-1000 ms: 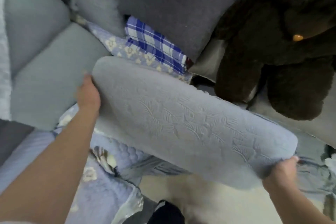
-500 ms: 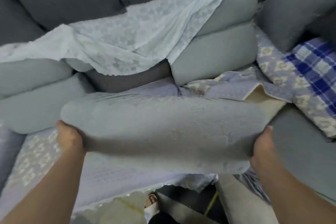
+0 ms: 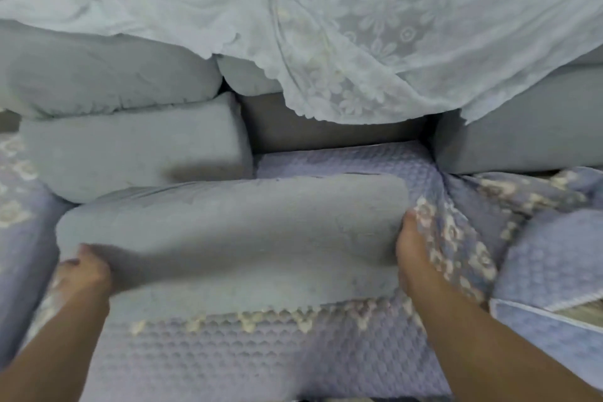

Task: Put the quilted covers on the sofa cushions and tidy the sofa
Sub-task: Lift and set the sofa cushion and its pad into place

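Note:
A long grey seat cushion (image 3: 228, 228) lies across the sofa seat on a lavender quilted cover (image 3: 261, 356) with a pale floral trim. My left hand (image 3: 86, 271) grips the cushion's left front corner. My right hand (image 3: 411, 258) holds its right end, pressed between the cushion and a bunched fold of the quilted cover (image 3: 456, 248). The fingertips of both hands are hidden in the fabric.
Bare grey cushions are stacked at the left (image 3: 130, 150) and one stands at the right (image 3: 522, 130). A white lace cloth (image 3: 342, 42) hangs over the dark sofa back. More quilted cover lies at the far left (image 3: 19, 232) and lower right (image 3: 554, 271).
I swung the cushion from the sofa's right side, past the teddy bear and plaid cloth, to the middle seat and lowered it onto the quilted cover. Both hands kept their hold.

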The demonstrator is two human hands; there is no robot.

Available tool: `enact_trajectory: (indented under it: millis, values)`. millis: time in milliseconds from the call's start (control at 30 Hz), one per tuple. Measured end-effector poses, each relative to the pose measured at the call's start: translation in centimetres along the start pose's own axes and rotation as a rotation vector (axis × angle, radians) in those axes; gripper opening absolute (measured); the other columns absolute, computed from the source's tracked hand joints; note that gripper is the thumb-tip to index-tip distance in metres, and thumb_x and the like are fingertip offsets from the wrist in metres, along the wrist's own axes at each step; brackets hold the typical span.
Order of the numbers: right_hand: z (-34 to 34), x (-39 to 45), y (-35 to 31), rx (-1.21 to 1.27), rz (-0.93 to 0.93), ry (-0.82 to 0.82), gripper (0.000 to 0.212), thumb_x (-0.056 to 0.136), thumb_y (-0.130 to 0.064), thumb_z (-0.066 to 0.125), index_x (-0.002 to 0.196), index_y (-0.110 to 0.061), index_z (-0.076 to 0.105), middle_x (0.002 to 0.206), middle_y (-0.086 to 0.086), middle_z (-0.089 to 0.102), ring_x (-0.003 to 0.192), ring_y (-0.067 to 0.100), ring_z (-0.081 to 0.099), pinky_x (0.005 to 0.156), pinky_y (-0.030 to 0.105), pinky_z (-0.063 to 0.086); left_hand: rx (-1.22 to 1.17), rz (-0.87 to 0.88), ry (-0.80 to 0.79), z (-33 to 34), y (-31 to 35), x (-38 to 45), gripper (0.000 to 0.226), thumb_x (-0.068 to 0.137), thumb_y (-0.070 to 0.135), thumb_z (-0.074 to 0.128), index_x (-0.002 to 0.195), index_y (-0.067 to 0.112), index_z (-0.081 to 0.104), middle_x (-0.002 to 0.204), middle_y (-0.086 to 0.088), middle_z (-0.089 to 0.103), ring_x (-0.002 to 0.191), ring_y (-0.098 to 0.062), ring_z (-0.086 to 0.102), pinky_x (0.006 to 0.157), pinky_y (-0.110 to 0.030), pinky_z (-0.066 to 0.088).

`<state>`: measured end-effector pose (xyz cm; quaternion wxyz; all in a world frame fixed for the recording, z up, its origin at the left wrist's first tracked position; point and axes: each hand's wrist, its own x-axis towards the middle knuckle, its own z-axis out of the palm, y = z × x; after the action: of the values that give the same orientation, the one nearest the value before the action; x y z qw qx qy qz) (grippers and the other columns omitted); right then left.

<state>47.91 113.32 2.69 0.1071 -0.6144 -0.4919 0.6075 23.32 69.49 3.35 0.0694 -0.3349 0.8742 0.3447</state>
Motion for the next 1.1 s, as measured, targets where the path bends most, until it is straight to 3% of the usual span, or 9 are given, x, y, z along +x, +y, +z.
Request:
enact_trajectory:
  millis: [133, 267, 433, 533, 667, 767, 933, 1033, 1100]
  values:
    - [6.0, 3.4, 3.9, -0.291, -0.049, -0.338, 0.065, 0.093, -0.059, 0.048, 0.152, -0.036, 0.032, 0.151, -0.003, 0.044, 0.132, 0.024, 0.049, 0.110, 0.039, 0.041, 0.653, 0.192, -0.263, 8.7, -0.9, -2.6, 0.054, 0.093, 0.037, 0.050, 0.142, 0.013, 0.050, 0.139, -0.025, 0.047, 0.130, -0.047, 0.044, 0.106, -0.051, 0.039]
    - [3.8, 3.5, 3.0, -0.388, 0.055, -0.542, 0.043, 0.097, -0.036, 0.055, 0.139, -0.026, 0.055, 0.139, -0.007, 0.051, 0.119, 0.012, 0.054, 0.099, 0.024, 0.046, 0.593, 0.543, -0.280, 16.9, 0.5, -14.3, 0.054, 0.085, 0.019, 0.070, 0.132, 0.004, 0.049, 0.127, -0.033, 0.045, 0.114, -0.054, 0.045, 0.099, -0.059, 0.041]
    - [-4.3, 11.4, 3.2, -0.610, 0.064, -0.424, 0.055, 0.099, -0.034, 0.055, 0.150, -0.021, 0.040, 0.154, 0.001, 0.038, 0.134, 0.018, 0.044, 0.096, 0.024, 0.039, 0.665, 1.174, -0.346, 26.3, 5.8, -22.1, 0.040, 0.075, 0.018, 0.070, 0.114, 0.010, 0.064, 0.115, -0.018, 0.053, 0.098, -0.040, 0.053, 0.082, -0.048, 0.051]
    - [-7.7, 19.6, 3.8, -0.689, -0.002, -0.323, 0.051, 0.099, -0.032, 0.056, 0.146, -0.018, 0.044, 0.151, 0.007, 0.042, 0.118, 0.019, 0.053, 0.082, 0.021, 0.040, 0.662, 1.348, -0.333, 33.3, 9.4, -24.3, 0.035, 0.078, 0.030, 0.051, 0.107, 0.015, 0.066, 0.106, -0.009, 0.057, 0.093, -0.033, 0.052, 0.077, -0.043, 0.047]
    - [-7.1, 31.8, 3.0, -0.744, -0.134, -0.263, 0.046, 0.097, -0.023, 0.058, 0.141, -0.011, 0.049, 0.142, 0.011, 0.051, 0.121, 0.024, 0.055, 0.093, 0.024, 0.043, 0.819, 1.376, -0.238, 42.9, 14.7, -25.2, 0.038, 0.081, 0.036, 0.042, 0.103, 0.020, 0.069, 0.103, -0.006, 0.061, 0.096, -0.031, 0.051, 0.080, -0.043, 0.039]
    - [-3.5, 39.4, 1.6, -0.799, -0.235, -0.264, 0.044, 0.097, -0.021, 0.057, 0.139, -0.012, 0.051, 0.140, 0.013, 0.053, 0.123, 0.028, 0.054, 0.098, 0.026, 0.042, 1.103, 1.327, -0.293, 49.7, 17.4, -25.3, 0.035, 0.093, 0.031, 0.039, 0.120, 0.020, 0.058, 0.121, -0.006, 0.057, 0.116, -0.029, 0.050, 0.094, -0.043, 0.038]
    - [3.7, 48.2, -3.4, -0.950, -0.434, -0.225, 0.054, 0.098, -0.015, 0.050, 0.151, -0.016, 0.039, 0.150, 0.016, 0.044, 0.134, 0.031, 0.046, 0.110, 0.031, 0.036, 1.110, 0.861, -0.561, 61.2, 18.8, -21.8, 0.059, 0.103, 0.027, 0.034, 0.158, 0.016, 0.014, 0.156, -0.018, 0.026, 0.140, -0.041, 0.034, 0.111, -0.052, 0.038]
    - [7.3, 52.5, -5.8, -1.136, -0.501, -0.215, 0.059, 0.102, -0.019, 0.043, 0.157, -0.020, 0.022, 0.156, 0.016, 0.034, 0.140, 0.033, 0.039, 0.114, 0.037, 0.033, 1.116, 0.895, -0.349, 65.8, 19.6, -17.1, 0.065, 0.105, 0.023, 0.034, 0.160, 0.016, 0.000, 0.159, -0.017, 0.028, 0.142, -0.036, 0.037, 0.105, -0.051, 0.044]
    - [9.1, 55.3, -6.4, -1.257, -0.510, -0.150, 0.051, 0.104, -0.022, 0.036, 0.154, -0.020, 0.027, 0.154, 0.018, 0.036, 0.139, 0.035, 0.039, 0.114, 0.040, 0.034, 1.072, 0.900, -0.248, 68.7, 20.1, -14.8, 0.065, 0.106, 0.025, 0.033, 0.160, 0.015, -0.001, 0.157, -0.018, 0.031, 0.138, -0.035, 0.041, 0.100, -0.045, 0.046]
